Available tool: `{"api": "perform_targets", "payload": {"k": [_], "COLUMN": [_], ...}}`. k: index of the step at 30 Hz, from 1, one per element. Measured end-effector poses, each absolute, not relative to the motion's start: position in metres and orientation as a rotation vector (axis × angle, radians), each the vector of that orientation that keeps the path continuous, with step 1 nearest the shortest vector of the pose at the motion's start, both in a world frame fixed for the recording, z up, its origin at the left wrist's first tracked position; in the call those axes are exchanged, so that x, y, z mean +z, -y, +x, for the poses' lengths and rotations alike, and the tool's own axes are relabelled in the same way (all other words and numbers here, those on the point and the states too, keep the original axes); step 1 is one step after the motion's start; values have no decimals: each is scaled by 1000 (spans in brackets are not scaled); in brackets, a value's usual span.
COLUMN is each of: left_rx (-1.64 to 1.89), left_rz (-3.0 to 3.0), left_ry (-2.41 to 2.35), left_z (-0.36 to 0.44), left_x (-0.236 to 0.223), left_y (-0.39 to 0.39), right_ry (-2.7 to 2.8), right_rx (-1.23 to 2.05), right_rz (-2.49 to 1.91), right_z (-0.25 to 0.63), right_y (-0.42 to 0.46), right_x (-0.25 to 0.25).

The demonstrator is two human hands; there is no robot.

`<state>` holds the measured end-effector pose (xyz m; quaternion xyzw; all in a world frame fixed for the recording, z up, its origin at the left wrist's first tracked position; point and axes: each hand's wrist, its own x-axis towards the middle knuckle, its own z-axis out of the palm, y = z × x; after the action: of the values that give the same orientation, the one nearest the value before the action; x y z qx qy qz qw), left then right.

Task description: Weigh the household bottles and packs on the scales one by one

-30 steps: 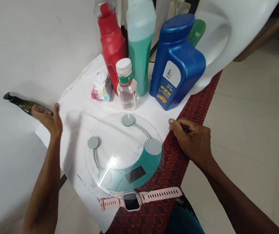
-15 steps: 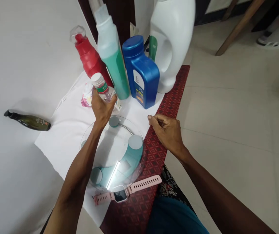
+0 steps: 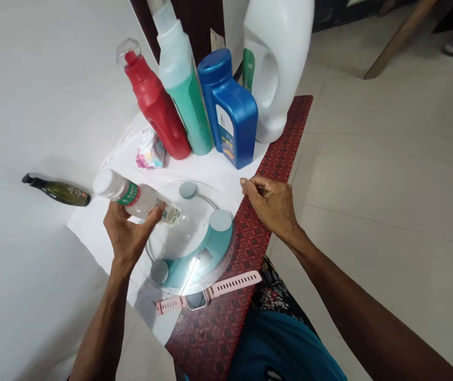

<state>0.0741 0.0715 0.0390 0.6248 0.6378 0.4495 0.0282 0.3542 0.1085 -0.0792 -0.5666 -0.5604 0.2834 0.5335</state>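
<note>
My left hand [image 3: 129, 233] is wrapped round a clear plastic bottle [image 3: 142, 198] with a white cap and a green label band. It holds the bottle tilted above the left part of a round glass weighing scale [image 3: 202, 264]. My right hand [image 3: 271, 203] is curled closed at the red patterned edge of the table, right of the scale; whether its fingers hold anything is hidden. A pink smartwatch [image 3: 197, 300] lies at the near rim of the scale with its strap spread out.
Behind the scale stand a red bottle [image 3: 157, 106], a green liquid bottle [image 3: 186, 90], a blue bottle [image 3: 230, 116] and a big white jug [image 3: 277, 63]. A small carton [image 3: 150, 151] sits before the red bottle. A dark green bottle [image 3: 62, 191] lies by the wall.
My left hand has gone from beside the dark green bottle to the clear bottle, gripped it and brought it left and nearer, tilted, over the scale. My right hand stays curled at the table edge.
</note>
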Motion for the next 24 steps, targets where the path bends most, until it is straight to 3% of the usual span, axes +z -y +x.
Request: {"api": "perform_targets", "payload": {"k": [24], "left_rx": [1155], "left_rz": [1863], "left_ry": [-1911], "left_z": [71], "left_x": [8], "left_y": [-41], "right_ry": [1335], "right_rx": [659], "right_rz": [-1395], "right_z": [351], "right_y": [-105], "right_x": [-77]}}
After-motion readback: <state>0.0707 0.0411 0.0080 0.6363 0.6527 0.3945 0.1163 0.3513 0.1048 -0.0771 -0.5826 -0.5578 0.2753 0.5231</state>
